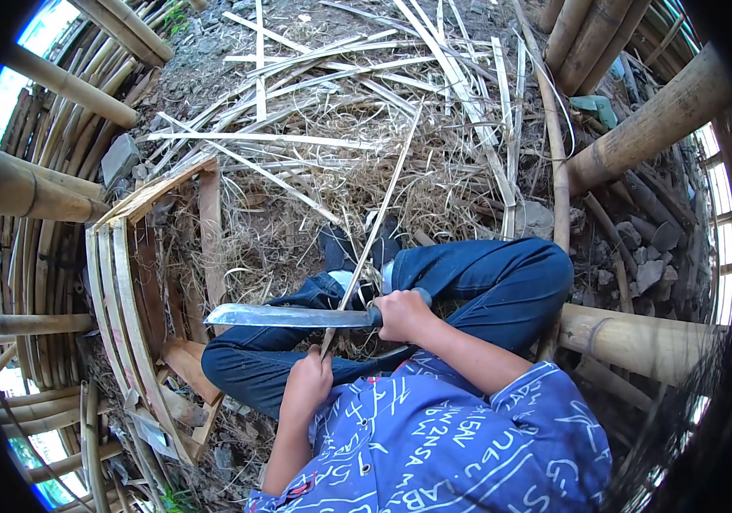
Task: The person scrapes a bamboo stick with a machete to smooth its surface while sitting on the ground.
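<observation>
My right hand (406, 315) is wrapped round the dark handle of a machete (297, 317). Its broad grey blade points left across my lap and lies over a long, thin bamboo strip (389, 197). The near end of that strip is in my closed left hand (307, 381), just below the blade. From there the strip slants up and away between my knees, past my shoes, toward the far ground. Where blade and strip cross, I cannot tell how deeply they touch.
Many pale split bamboo strips (460, 85) and curly shavings (289, 205) litter the ground ahead. A wooden slatted crate (118, 282) stands at my left. Thick bamboo poles (652, 120) slope in on both sides, one (639, 340) close by my right knee. Broken stones (649, 275) lie at right.
</observation>
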Demonstrator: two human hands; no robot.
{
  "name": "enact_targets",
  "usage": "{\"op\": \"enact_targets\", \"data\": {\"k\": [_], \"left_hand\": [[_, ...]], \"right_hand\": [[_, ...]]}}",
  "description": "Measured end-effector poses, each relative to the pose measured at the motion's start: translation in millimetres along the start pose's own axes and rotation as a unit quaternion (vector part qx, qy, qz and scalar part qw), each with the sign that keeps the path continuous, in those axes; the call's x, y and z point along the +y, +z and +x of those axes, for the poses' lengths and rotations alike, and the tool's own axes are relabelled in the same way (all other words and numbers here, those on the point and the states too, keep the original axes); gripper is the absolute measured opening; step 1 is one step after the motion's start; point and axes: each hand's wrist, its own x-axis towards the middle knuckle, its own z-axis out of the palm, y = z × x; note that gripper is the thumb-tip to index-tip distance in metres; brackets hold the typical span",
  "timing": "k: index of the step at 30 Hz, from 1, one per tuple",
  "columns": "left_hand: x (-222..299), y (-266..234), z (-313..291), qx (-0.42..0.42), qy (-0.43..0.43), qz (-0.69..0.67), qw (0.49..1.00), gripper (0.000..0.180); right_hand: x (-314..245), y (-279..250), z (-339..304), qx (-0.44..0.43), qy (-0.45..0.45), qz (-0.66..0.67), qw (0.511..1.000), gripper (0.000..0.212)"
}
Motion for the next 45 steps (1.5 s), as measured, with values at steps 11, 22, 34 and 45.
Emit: {"op": "enact_targets", "data": {"k": [11,22,34,45], "left_hand": [[4.1,-3.5,-6.3,0.039,0.002,0.088,0.995,0.027],[-6.5,-25.6,-44.4,0.029,-0.036,0.101,0.994,0.025],[-11.5,-33.4,-92.0,-0.006,-0.041,0.05,0.998,0.022],[-27.1,-53.6,-140.9,-0.029,-0.082,0.017,0.996,0.016]], "right_hand": [[2.9,-6.3,2.4,-0.016,0.016,-0.017,1.0,0.029],[73.4,-33.4,65.0,0.069,0.174,-0.034,0.982,0.025],[161.3,-73.6,96.1,0.1,0.31,-0.025,0.945,0.034],[197.9,-85.5,107.4,0.118,0.361,-0.014,0.925,0.03]]}}
